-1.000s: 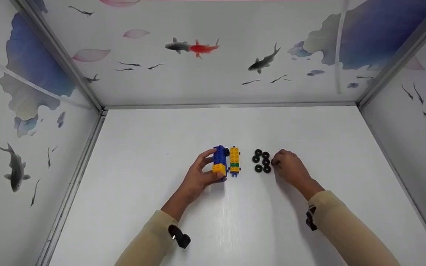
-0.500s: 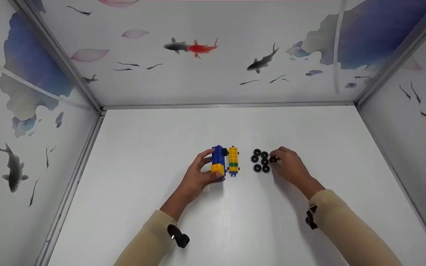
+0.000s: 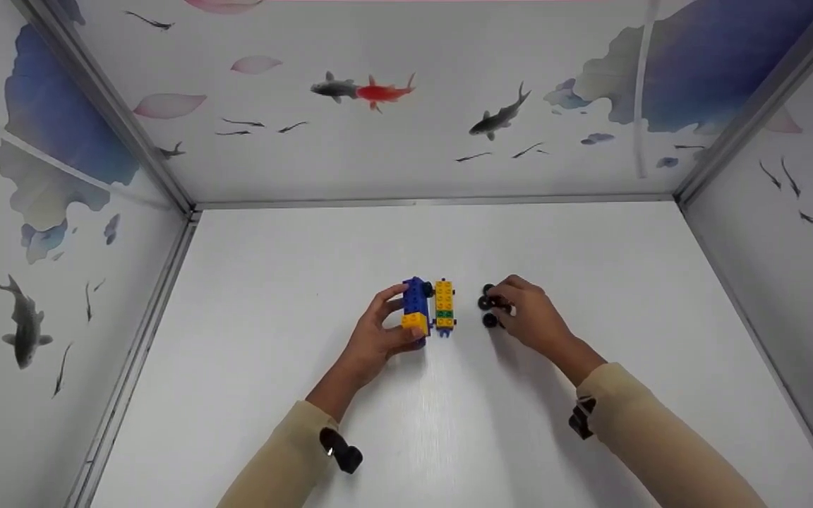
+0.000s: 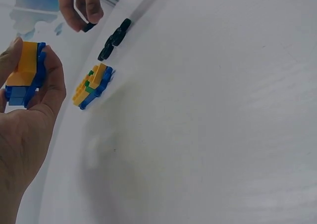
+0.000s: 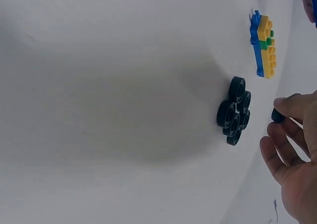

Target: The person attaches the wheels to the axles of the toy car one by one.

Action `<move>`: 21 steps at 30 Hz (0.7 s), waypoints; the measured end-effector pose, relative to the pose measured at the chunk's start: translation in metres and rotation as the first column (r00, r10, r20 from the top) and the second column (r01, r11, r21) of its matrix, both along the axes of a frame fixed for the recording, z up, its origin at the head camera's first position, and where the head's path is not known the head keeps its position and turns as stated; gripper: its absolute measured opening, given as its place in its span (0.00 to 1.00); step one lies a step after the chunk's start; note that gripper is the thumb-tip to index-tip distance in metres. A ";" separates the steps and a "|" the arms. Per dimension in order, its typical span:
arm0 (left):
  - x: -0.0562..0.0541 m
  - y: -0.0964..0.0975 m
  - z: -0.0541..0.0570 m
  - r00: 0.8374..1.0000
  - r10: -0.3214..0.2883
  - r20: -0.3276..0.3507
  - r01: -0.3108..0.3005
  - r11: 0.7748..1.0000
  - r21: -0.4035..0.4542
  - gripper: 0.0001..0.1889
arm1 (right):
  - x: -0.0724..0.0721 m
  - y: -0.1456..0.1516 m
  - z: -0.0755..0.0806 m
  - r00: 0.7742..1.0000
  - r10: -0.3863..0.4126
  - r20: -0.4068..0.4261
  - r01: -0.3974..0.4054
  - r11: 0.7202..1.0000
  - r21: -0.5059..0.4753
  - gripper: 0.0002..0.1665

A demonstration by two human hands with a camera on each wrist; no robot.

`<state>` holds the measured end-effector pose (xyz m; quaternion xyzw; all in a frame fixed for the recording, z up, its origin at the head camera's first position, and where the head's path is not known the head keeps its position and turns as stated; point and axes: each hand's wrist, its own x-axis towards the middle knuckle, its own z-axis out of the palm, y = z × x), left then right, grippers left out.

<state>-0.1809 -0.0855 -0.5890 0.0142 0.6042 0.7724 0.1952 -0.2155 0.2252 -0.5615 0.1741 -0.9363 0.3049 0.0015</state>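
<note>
Pinched wheel (image 5: pixel 277 116) shifted left, blue-yellow bricks (image 3: pixel 415 302) gripped

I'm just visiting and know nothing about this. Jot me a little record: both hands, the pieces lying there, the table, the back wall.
Left hand: grips a blue-and-yellow block toy
Right hand: pinches a small black wheel
Loose wheels: black, grouped on the table
Second block piece: yellow and green bricks on blue, between the held toy and the wheels
Table: white
Back wall: white, with fish pictures
</note>
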 end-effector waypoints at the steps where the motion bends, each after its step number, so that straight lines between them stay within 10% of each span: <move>1: 0.000 0.000 0.000 1.000 0.001 0.001 -0.001 1.000 0.000 0.46 | 0.001 -0.003 0.001 1.000 0.004 -0.006 -0.004 1.000 -0.006 0.19; 21: -0.001 0.003 -0.003 1.000 0.022 0.021 -0.022 1.000 -0.006 0.47 | 0.020 -0.043 0.019 0.986 0.167 0.001 -0.165 0.978 -0.129 0.18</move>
